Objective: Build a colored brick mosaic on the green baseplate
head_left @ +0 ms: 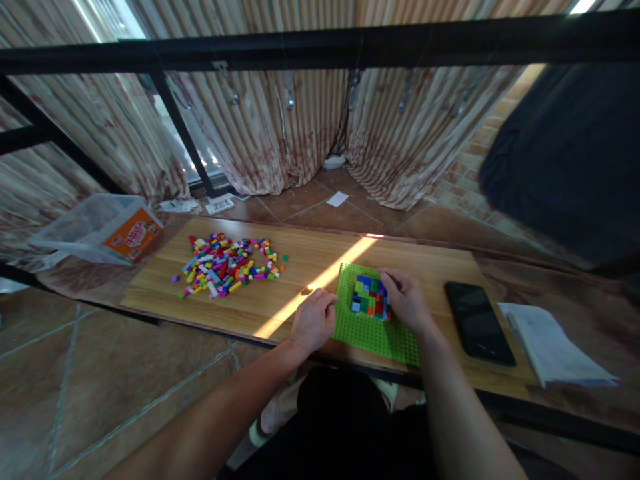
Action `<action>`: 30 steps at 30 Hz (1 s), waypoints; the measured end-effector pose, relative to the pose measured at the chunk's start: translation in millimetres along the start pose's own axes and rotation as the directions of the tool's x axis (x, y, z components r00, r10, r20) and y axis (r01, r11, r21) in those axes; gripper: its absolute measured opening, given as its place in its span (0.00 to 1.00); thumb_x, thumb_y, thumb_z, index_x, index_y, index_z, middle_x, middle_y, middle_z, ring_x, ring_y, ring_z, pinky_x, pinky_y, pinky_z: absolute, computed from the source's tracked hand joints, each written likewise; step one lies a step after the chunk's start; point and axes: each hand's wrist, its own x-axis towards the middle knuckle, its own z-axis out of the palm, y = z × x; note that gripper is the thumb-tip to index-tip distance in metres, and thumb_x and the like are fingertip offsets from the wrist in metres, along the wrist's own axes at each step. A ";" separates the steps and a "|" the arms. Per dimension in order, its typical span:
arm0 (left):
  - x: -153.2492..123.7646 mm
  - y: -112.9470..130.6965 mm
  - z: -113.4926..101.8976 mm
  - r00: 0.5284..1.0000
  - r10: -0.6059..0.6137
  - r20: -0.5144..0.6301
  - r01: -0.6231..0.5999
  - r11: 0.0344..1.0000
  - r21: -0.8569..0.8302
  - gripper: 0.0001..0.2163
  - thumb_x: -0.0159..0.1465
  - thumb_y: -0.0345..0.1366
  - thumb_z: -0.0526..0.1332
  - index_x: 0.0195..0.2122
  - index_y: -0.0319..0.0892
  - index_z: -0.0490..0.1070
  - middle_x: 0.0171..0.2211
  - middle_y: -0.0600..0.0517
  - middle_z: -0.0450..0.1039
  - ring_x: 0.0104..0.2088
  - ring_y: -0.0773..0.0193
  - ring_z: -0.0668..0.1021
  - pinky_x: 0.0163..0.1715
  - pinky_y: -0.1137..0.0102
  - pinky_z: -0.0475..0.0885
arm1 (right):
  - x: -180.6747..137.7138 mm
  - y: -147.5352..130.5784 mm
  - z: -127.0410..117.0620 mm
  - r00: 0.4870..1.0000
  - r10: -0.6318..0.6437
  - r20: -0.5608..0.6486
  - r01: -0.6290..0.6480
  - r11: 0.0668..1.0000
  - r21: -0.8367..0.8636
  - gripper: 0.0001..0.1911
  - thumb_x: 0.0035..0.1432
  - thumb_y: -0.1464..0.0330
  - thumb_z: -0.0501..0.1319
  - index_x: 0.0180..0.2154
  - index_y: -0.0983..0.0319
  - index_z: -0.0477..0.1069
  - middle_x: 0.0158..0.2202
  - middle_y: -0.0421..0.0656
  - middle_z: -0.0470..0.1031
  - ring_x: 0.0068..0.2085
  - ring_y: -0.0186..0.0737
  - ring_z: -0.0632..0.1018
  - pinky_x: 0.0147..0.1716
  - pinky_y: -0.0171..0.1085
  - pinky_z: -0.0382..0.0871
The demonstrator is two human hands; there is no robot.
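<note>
Head view showed the right hand (406,300) with its fingertips drawn together at the right side of a multicoloured brick block (369,297), which sat on a green studded baseplate (370,339); whether a piece was pinched there, I could not tell. The left hand (314,320) was loosely curled at the baseplate's left edge, its grip equally unclear. Baseplate and bricks were on a wooden tabletop (315,253). To the right lay a black phone (480,323), then white papers (560,343). To the left was a pile of loose bricks (225,263). Farther left, a clear plastic box (90,227) carried an orange label (133,235), whose large pale letters I could not read with certainty. Beyond the tabletop, a white packet (219,204) bore dark print, too small for reading.
</note>
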 end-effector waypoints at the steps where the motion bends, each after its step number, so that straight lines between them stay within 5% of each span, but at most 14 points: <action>1: -0.1 -0.1 0.0 1.000 0.002 0.000 -0.002 1.000 -0.002 0.10 0.61 0.25 0.54 0.39 0.42 0.73 0.37 0.50 0.75 0.38 0.63 0.76 0.43 0.69 0.72 | -0.3 -1.0 2.3 1.000 -0.003 0.006 0.003 1.000 -0.005 0.19 0.63 0.57 0.53 0.43 0.61 0.76 0.43 0.49 0.79 0.45 0.47 0.78 0.48 0.48 0.71; 30: 0.1 -1.9 1.1 0.999 0.035 0.003 -0.035 0.999 0.016 0.11 0.61 0.24 0.54 0.40 0.41 0.74 0.37 0.50 0.75 0.38 0.63 0.76 0.43 0.68 0.72 | -2.6 -7.0 10.7 0.999 0.018 0.050 -0.016 1.000 -0.026 0.18 0.61 0.56 0.55 0.40 0.60 0.78 0.40 0.46 0.78 0.42 0.43 0.77 0.46 0.42 0.68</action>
